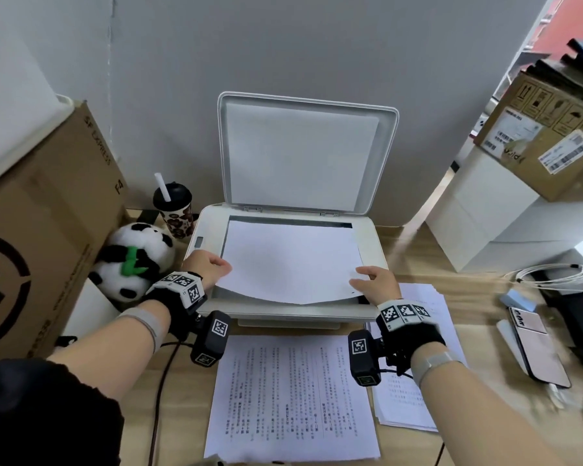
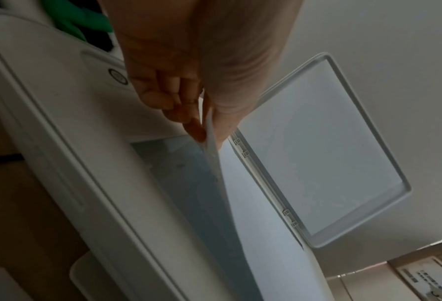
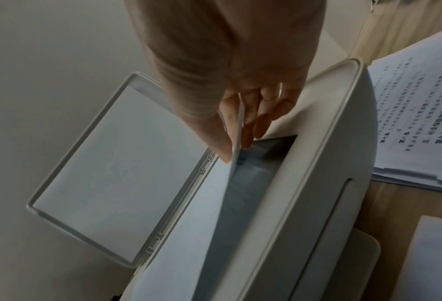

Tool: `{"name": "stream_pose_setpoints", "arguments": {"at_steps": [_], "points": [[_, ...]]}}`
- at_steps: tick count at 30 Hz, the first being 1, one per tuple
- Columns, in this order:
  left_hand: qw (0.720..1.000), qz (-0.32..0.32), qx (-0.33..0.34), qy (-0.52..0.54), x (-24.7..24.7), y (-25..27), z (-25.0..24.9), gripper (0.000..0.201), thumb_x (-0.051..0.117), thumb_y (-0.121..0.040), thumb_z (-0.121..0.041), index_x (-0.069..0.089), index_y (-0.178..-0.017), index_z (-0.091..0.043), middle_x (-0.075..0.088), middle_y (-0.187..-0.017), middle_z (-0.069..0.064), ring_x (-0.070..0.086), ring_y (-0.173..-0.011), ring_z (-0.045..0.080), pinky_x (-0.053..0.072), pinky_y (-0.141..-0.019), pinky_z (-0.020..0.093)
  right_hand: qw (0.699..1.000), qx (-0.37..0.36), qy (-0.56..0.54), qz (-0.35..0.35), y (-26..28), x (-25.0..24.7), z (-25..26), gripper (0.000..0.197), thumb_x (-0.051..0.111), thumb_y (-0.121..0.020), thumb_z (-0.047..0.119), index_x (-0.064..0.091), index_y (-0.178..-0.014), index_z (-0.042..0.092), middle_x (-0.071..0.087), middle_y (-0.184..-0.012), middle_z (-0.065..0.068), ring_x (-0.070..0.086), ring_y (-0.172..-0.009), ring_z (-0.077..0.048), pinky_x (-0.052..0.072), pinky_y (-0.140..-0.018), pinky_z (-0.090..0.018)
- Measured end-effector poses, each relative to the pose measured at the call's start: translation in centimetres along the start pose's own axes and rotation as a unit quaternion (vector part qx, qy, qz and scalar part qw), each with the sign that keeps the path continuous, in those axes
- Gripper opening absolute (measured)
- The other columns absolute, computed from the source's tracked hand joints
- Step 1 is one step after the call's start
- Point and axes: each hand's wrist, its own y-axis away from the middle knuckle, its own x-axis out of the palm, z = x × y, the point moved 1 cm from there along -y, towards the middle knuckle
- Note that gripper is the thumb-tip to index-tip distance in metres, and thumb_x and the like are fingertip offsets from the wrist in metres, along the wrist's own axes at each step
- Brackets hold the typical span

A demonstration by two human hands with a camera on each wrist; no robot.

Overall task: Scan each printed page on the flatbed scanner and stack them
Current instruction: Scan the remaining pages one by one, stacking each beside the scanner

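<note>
A white flatbed scanner (image 1: 202, 230) stands against the wall with its lid (image 1: 303, 153) raised upright. A white page (image 1: 290, 260), blank side up, hangs just over the glass (image 3: 253, 175); its near edge sags and is lifted off the bed. My left hand (image 1: 212, 265) pinches the page's near-left corner between thumb and fingers (image 2: 188, 122). My right hand (image 1: 371, 280) pinches the near-right corner (image 3: 236, 142) the same way. A printed page (image 1: 290, 395) lies face up on the desk before the scanner. A thicker stack of printed pages (image 1: 414, 401) lies to its right.
A large cardboard box (image 1: 41, 230), a plush panda (image 1: 135, 260) and a cup with a straw (image 1: 174, 210) crowd the left. White cabinets with another box (image 1: 549, 136) stand at the right. A phone (image 1: 535, 348), cables (image 1: 552, 274) and black gear lie on the right side of the desk.
</note>
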Motion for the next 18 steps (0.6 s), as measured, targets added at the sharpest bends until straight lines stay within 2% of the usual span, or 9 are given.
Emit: {"name": "stream_pose_setpoints", "arguments": {"at_steps": [5, 8, 11, 13, 15, 18], "points": [[0.999, -0.005, 0.003, -0.045, 0.1, -0.7, -0.4, 0.011, 0.064, -0.086, -0.02, 0.071, -0.089, -0.012, 0.069, -0.091, 0.007, 0.061, -0.086, 0.024, 0.046, -0.079, 0.026, 0.999, 0.02, 0.033, 0.008, -1.2, 0.4, -0.2, 0.037, 0.068, -0.084, 0.03, 0.064, -0.117, 0.014, 0.059, -0.128, -0.004, 0.051, -0.122, -0.019, 0.039, -0.099, -0.029], [0.997, -0.004, 0.005, -0.077, 0.1, -1.2, -0.5, 0.013, 0.064, -0.085, -0.023, 0.071, -0.092, -0.014, 0.068, -0.092, 0.005, 0.063, -0.09, 0.024, 0.048, -0.08, 0.026, 0.998, 0.013, 0.066, -0.014, -1.8, 0.4, -0.2, 0.032, 0.07, -0.081, 0.035, 0.069, -0.108, 0.017, 0.065, -0.112, -0.002, 0.054, -0.114, -0.019, 0.043, -0.095, -0.028], [0.991, -0.014, 0.015, -0.134, -0.1, -1.6, -0.9, 0.003, 0.07, -0.079, -0.027, 0.069, -0.076, -0.027, 0.065, -0.097, 0.001, 0.06, -0.09, 0.02, 0.051, -0.084, 0.03, 0.995, -0.008, 0.101, -0.026, -2.2, 0.5, 0.0, 0.037, 0.072, -0.078, 0.036, 0.069, -0.11, 0.017, 0.059, -0.095, -0.001, 0.054, -0.102, -0.017, 0.044, -0.087, -0.027], [0.984, -0.019, 0.05, -0.171, 0.2, -2.0, -1.1, 0.009, 0.074, -0.074, -0.028, 0.066, -0.072, -0.031, 0.057, -0.106, 0.0, 0.055, -0.098, 0.019, 0.047, -0.091, 0.032, 0.992, -0.033, 0.121, -0.032, -2.2, 0.6, 0.0, 0.046, 0.073, -0.077, 0.036, 0.063, -0.118, 0.018, 0.057, -0.105, -0.003, 0.052, -0.106, -0.019, 0.042, -0.091, -0.027], [0.982, 0.001, 0.077, -0.174, 0.6, -2.1, -1.2, 0.015, 0.076, -0.073, -0.027, 0.067, -0.085, -0.028, 0.052, -0.117, -0.002, 0.049, -0.113, 0.019, 0.04, -0.1, 0.033, 0.987, -0.07, 0.142, -0.028, -2.0, 0.8, 0.0, 0.052, 0.073, -0.077, 0.039, 0.057, -0.124, 0.024, 0.055, -0.12, -0.001, 0.045, -0.117, -0.02, 0.035, -0.1, -0.028], [0.981, 0.024, 0.089, -0.171, 1.2, -2.4, -1.0, 0.029, 0.077, -0.074, -0.029, 0.066, -0.1, -0.027, 0.05, -0.131, -0.003, 0.047, -0.121, 0.019, 0.036, -0.106, 0.039, 0.974, -0.099, 0.204, -0.013, -1.4, 1.4, 0.0, 0.056, 0.07, -0.077, 0.046, 0.054, -0.128, 0.029, 0.051, -0.13, 0.006, 0.041, -0.122, -0.019, 0.033, -0.106, -0.031]]}}
